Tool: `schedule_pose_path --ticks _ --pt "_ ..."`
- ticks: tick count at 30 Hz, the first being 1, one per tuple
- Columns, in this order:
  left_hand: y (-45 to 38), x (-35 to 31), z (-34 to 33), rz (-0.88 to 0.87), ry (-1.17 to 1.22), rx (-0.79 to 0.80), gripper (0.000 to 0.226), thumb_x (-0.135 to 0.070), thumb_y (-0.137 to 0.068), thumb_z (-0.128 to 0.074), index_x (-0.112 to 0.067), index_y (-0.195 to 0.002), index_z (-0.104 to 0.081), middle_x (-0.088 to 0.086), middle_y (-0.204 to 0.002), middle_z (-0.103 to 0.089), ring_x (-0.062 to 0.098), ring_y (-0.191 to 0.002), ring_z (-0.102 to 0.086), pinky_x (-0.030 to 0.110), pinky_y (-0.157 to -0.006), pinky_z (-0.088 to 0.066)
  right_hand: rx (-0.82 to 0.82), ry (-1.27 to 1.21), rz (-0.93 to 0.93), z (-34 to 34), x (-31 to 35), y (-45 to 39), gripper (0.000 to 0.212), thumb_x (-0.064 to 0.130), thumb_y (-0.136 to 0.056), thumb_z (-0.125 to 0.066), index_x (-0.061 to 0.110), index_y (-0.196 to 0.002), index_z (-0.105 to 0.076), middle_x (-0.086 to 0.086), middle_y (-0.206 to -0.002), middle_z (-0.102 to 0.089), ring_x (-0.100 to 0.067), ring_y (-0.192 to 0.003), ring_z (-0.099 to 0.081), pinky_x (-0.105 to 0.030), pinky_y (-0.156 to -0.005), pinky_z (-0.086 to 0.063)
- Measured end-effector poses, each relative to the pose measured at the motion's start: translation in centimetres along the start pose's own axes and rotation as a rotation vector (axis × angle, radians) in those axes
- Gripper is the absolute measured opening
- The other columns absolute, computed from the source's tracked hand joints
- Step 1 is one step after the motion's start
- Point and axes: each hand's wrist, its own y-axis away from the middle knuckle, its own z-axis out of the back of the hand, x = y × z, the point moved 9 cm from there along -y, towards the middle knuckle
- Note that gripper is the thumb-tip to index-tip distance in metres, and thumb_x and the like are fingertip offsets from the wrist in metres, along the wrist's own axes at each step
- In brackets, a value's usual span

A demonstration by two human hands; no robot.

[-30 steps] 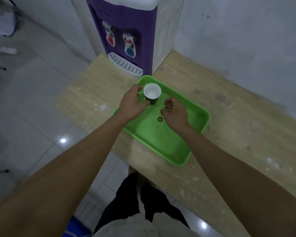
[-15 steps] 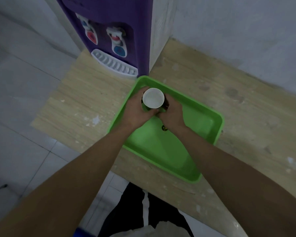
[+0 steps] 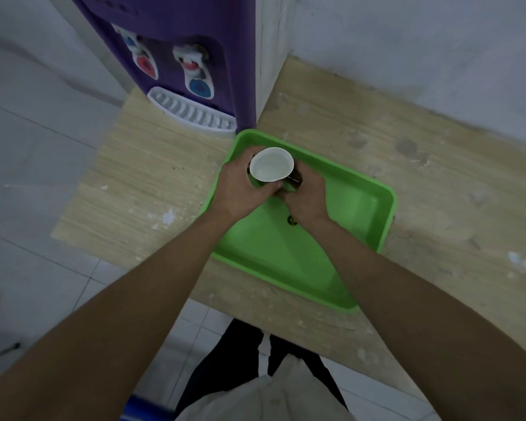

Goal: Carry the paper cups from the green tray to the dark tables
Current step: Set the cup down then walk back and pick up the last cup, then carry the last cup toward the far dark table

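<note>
My left hand [image 3: 240,189] curls its grip around one paper cup [image 3: 271,164], fingers wrapped about the cup's left side and thumb across its near wall. My right hand [image 3: 307,197] closes on the same cup from the other side, its fingers hidden behind the cup's dark outer wall. I count one cup only, white inside, its open mouth facing up. It sits between both hands over the far left corner of the green tray [image 3: 362,205]; I cannot tell whether its base touches the tray floor.

There is one tray, lying on a pale wood-grain desk [image 3: 152,180]. A small round dark mark [image 3: 291,220] sits in the tray's middle, just beside my right wrist; any writing on it is too small to read.

One purple water dispenser [image 3: 195,41] stands on the desk, touching the tray's far corner. It has two taps [image 3: 192,60]: one with a red disc below it, one with a blue disc. One white drip grille [image 3: 192,112] runs beneath them. I read no brand lettering on it.
</note>
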Motion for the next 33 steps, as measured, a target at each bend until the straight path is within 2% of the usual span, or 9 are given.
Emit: schedule_pose_path --ticks 4,5,9,15,21,24,29,33 --pt "0.3 -1.8 1.2 -0.032 -0.001 -0.021 0.059 -0.032 -0.071 -0.088 -0.018 -0.123 -0.064 -0.011 -0.112 -0.069 0.002 -0.101 -0.06 0.021 -0.083 -0.055 -0.022 -0.035 0.0 0.7 1.7 1.3 0.061 -0.003 -0.072 -0.086 0.0 -0.129 -0.064 -0.01 -0.118 -0.072 -0.019 -0.106 -0.067 -0.039 -0.096 -0.059" --pt "0.5 -2.4 1.4 -0.042 0.0 -0.024 0.059 -0.033 -0.071 -0.088 -0.018 -0.123 -0.064 -0.011 -0.113 -0.068 0.002 -0.102 -0.06 0.019 -0.083 -0.054 -0.026 -0.048 0.004 1.0 2.2 1.8 0.062 -0.002 -0.074 -0.085 0.002 -0.131 -0.062 -0.009 -0.121 -0.071 -0.02 -0.108 -0.066 -0.04 -0.096 -0.059" --pt "1.3 -5.1 2.1 -0.088 0.028 -0.014 0.061 -0.034 -0.072 -0.087 -0.018 -0.125 -0.063 -0.006 -0.118 -0.068 0.008 -0.108 -0.062 0.02 -0.085 -0.056 -0.063 -0.104 0.015 2.6 4.0 3.6 0.065 -0.003 -0.078 -0.082 0.002 -0.138 -0.057 -0.012 -0.132 -0.067 -0.021 -0.116 -0.066 -0.029 -0.097 -0.056" --pt "3.4 -10.5 2.3 -0.169 0.105 0.016 0.06 -0.029 -0.074 -0.088 -0.015 -0.126 -0.062 -0.005 -0.119 -0.066 0.01 -0.111 -0.061 0.019 -0.085 -0.056 -0.103 -0.209 0.022 6.7 6.7 7.0 0.068 0.001 -0.078 -0.084 0.011 -0.139 -0.056 -0.004 -0.129 -0.069 -0.018 -0.114 -0.067 -0.031 -0.092 -0.06" --pt "5.8 -17.7 1.5 -0.265 0.118 0.006 0.065 -0.034 -0.07 -0.089 -0.015 -0.126 -0.063 -0.003 -0.118 -0.067 0.012 -0.109 -0.063 0.021 -0.084 -0.057 -0.226 -0.256 0.072 13.0 9.1 10.7 0.069 0.003 -0.072 -0.088 0.011 -0.136 -0.062 -0.003 -0.121 -0.073 -0.018 -0.107 -0.071 -0.029 -0.083 -0.061" --pt "7.3 -21.9 0.8 -0.32 0.117 -0.008 0.064 -0.041 -0.067 -0.087 -0.013 -0.121 -0.066 -0.003 -0.111 -0.071 0.012 -0.102 -0.066 0.028 -0.08 -0.059 -0.276 -0.264 0.098 16.8 10.1 12.7 0.067 0.003 -0.07 -0.088 0.011 -0.132 -0.064 -0.004 -0.117 -0.075 -0.022 -0.103 -0.073 -0.035 -0.085 -0.062" --pt "9.8 -28.7 -0.9 -0.367 0.14 -0.011 0.06 -0.045 -0.064 -0.087 -0.017 -0.114 -0.069 -0.01 -0.103 -0.071 0.008 -0.098 -0.068 0.034 -0.08 -0.06 -0.344 -0.272 0.152 23.6 12.0 16.5 0.056 0.008 -0.071 -0.089 0.011 -0.123 -0.07 -0.002 -0.11 -0.077 -0.024 -0.099 -0.074 -0.028 -0.081 -0.06" --pt "12.6 -34.7 -2.3 -0.435 0.159 0.019 0.056 -0.043 -0.065 -0.088 -0.018 -0.111 -0.069 -0.01 -0.102 -0.073 0.006 -0.097 -0.068 0.035 -0.083 -0.059 -0.388 -0.313 0.189 28.9 13.2 19.9 0.059 0.011 -0.07 -0.091 0.013 -0.125 -0.07 -0.001 -0.114 -0.077 -0.018 -0.1 -0.075 -0.036 -0.087 -0.062"
